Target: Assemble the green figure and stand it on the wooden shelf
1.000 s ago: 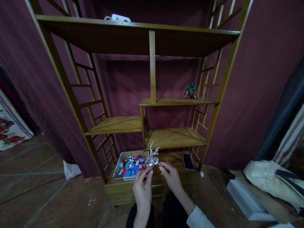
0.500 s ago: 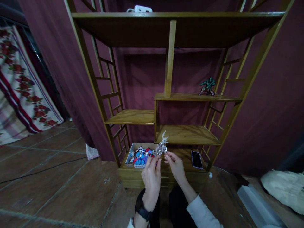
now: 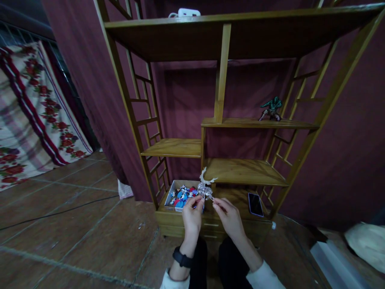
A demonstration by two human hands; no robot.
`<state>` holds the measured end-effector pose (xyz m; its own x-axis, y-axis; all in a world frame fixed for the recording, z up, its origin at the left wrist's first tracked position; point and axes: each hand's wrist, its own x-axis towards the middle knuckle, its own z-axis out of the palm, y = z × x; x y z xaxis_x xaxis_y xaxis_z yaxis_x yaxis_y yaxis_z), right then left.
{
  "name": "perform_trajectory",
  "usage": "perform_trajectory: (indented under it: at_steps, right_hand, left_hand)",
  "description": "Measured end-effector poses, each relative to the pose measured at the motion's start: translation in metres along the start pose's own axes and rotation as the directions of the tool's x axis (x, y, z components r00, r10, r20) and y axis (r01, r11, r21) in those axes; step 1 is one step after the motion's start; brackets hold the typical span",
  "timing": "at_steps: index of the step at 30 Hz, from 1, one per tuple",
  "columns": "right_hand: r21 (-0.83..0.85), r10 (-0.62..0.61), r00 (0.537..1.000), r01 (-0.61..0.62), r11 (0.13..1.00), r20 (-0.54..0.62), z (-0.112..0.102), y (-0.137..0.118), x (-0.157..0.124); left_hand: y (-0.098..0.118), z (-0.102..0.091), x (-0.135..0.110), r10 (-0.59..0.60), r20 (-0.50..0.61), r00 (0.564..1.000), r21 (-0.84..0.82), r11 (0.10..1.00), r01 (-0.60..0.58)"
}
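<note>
A small silvery figurine with antler-like prongs [image 3: 205, 185] is held up in front of a wooden shelf unit [image 3: 222, 72]. My left hand [image 3: 192, 214] is closed round its lower part, a black watch on the wrist. My right hand [image 3: 230, 216] pinches the figurine from the right with fingertips. Just behind the hands, a white box of colourful small figures [image 3: 182, 194] sits on the shelf's bottom board.
A dark phone [image 3: 255, 204] lies on the bottom board at right. A green figurine [image 3: 271, 108] stands on a middle shelf. A white power strip [image 3: 188, 13] sits on top. A floral blanket [image 3: 33, 112] hangs at left. A white cloth [image 3: 124, 189] lies on the tiled floor.
The view has swung left, so the shelf and hands sit further right in frame. Both hands keep hold of the silvery figurine, its prongs now tilted slightly.
</note>
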<state>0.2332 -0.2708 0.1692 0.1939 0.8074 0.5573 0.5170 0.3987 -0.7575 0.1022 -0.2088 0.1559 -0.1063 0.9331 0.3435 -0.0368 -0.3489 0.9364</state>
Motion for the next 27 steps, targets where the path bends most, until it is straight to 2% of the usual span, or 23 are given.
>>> perform_trajectory:
  at_steps: [4, 7, 13, 22, 27]
  right_hand:
    - [-0.029, -0.033, 0.999, 0.033, 0.999, 0.01, 0.001, -0.009, -0.004]
    - [-0.044, -0.058, 0.998, 0.059, 0.997, 0.017, 0.004, -0.015, -0.007]
    - [-0.125, -0.063, 0.996, 0.07, 0.99, 0.058, 0.011, -0.026, -0.015]
    - [-0.204, -0.124, 0.99, 0.134, 0.97, 0.06, 0.015, -0.036, -0.018]
    - [-0.228, -0.118, 0.993, 0.116, 0.967, 0.004, 0.011, -0.035, -0.014]
  left_hand:
    - [0.002, 0.002, 0.0, -0.183, 0.065, 0.981, -0.185, 0.964, 0.192]
    - [0.005, 0.003, -0.001, -0.247, 0.096, 0.964, -0.239, 0.935, 0.263]
    - [0.005, 0.004, -0.003, -0.231, 0.133, 0.964, -0.227, 0.94, 0.256]
    - [0.002, 0.005, -0.003, -0.244, 0.179, 0.953, -0.349, 0.89, 0.294]
    - [0.01, 0.004, -0.004, -0.251, 0.098, 0.963, -0.384, 0.883, 0.27]
